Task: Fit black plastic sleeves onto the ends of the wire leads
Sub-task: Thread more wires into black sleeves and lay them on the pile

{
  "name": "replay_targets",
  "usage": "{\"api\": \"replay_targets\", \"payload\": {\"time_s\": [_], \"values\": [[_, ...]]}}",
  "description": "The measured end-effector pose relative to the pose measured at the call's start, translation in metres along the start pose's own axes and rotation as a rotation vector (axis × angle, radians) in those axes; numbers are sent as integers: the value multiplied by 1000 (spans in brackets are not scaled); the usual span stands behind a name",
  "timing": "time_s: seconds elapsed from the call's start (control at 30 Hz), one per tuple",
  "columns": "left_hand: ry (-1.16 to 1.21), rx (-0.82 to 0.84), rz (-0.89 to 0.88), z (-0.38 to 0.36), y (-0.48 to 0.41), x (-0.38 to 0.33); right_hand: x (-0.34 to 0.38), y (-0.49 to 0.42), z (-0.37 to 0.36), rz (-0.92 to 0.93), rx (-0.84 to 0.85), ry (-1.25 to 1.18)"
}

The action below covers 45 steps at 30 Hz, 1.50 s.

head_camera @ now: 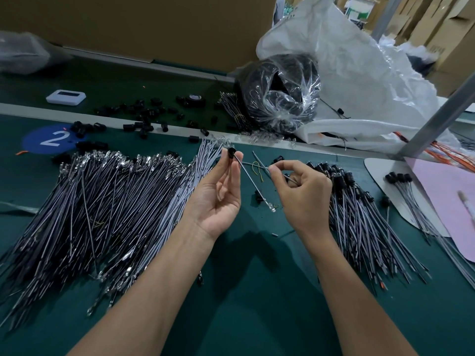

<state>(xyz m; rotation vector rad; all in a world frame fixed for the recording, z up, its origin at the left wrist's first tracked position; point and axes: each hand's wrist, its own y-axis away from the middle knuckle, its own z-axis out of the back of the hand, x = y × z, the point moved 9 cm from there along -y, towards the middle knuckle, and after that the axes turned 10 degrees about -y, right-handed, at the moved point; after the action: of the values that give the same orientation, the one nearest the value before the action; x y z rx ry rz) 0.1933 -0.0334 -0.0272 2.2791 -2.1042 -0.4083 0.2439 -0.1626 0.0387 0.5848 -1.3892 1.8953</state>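
Observation:
My left hand (221,194) is raised palm up and pinches a black plastic sleeve (231,152) at its fingertips. A thin wire lead (253,185) runs from that sleeve down to the right, ending in a metal terminal near the mat. My right hand (299,191) has curled fingers and pinches another wire lead (290,179) between thumb and forefinger. A big fan of bare wire leads (102,209) lies on the left. A pile of leads with sleeves fitted (359,214) lies on the right.
Loose black sleeves (144,116) are scattered along the back of the green mat (257,291). A clear bag of black parts (280,91) and a white sack (359,73) stand behind. A pink sheet (447,201) and a metal post (437,122) are at right.

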Motion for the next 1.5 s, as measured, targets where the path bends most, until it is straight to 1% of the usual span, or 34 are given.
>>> {"api": "replay_targets", "payload": {"time_s": [0.13, 0.3, 0.47, 0.6, 0.7, 0.77, 0.83, 1.0, 1.13, 1.2, 1.33, 1.5], "values": [[-35, 5, 1, 1, 0, 0, -2, 0, 1, -8, 0, -7], [-50, 4, 2, 2, -1, 0, -3, -2, 7, -32, -39, -10], [-112, 8, -6, 3, -2, -2, -2, -1, 5, -63, -15, -42], [-237, -7, -28, 6, -3, -4, -13, -1, -7, -108, 110, -2], [-277, -27, -45, 7, -4, -6, -20, -1, -19, -155, 226, -56], [-309, -44, -67, 8, -4, -8, -19, 0, -23, -172, 264, -96], [-340, -59, -90, 8, -4, -9, -13, 0, -21, -154, 234, -120], [-393, -89, -124, 8, -3, -12, 2, -3, -1, -80, 51, -235], [-430, -108, -145, 9, -3, -13, 16, -1, 8, 17, -12, -235], [-423, -121, -154, 10, -3, -14, 22, -1, 10, 65, -17, -209], [-407, -128, -158, 12, -3, -15, 34, 1, 7, 154, 34, -127], [-391, -140, -156, 14, -4, -16, 38, 2, 2, 181, 81, -75]]}}
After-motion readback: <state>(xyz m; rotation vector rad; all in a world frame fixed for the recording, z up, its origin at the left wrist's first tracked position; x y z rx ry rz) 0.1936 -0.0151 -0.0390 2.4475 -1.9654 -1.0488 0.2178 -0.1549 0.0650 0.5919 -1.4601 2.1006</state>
